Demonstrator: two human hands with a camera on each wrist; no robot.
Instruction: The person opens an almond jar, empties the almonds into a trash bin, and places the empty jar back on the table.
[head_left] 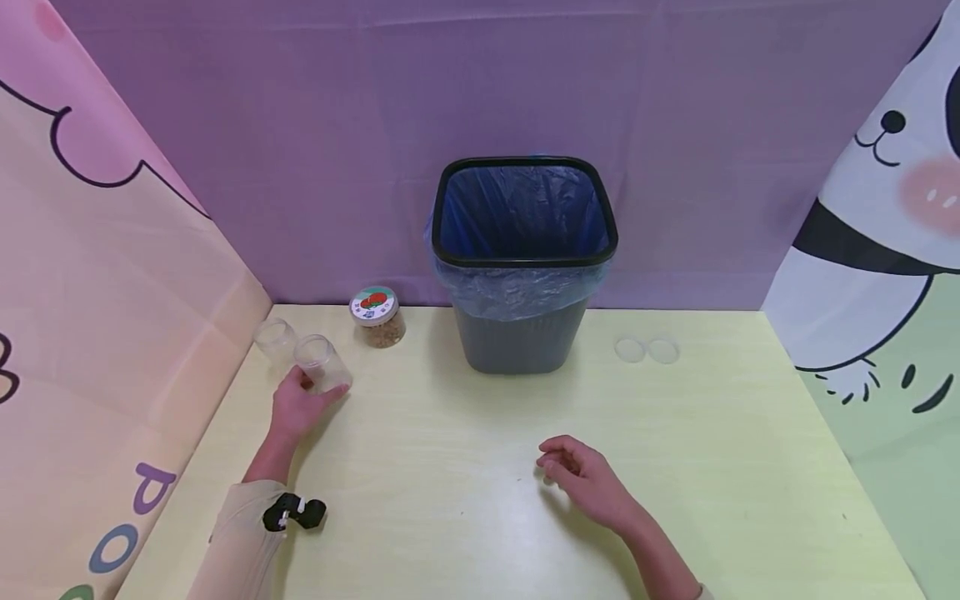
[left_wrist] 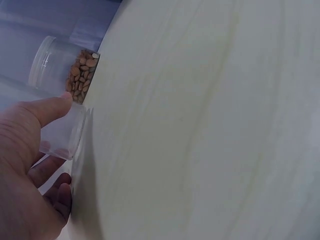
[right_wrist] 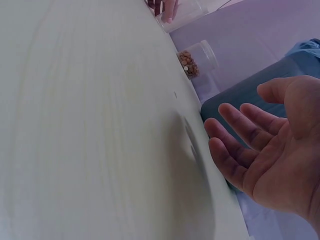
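Observation:
My left hand (head_left: 306, 390) grips an open clear plastic jar (head_left: 323, 363) at the table's left side, tilted off upright. In the left wrist view my thumb (left_wrist: 47, 109) presses on the jar's wall (left_wrist: 62, 132). A second open clear jar (head_left: 275, 338) stands just behind it. Further back is a lidded jar of brown beans (head_left: 378, 317), also seen as the bean jar (left_wrist: 75, 70). My right hand (head_left: 553, 467) rests on the table's middle with loosely curled fingers, holding nothing. The right wrist view shows the right hand (right_wrist: 235, 132) with an open palm.
A dark bin (head_left: 525, 250) lined with a blue bag stands at the back centre against the purple wall. Two clear lids (head_left: 647, 350) lie to its right. Printed panels wall in the yellow table (head_left: 465, 517) on the left and right.

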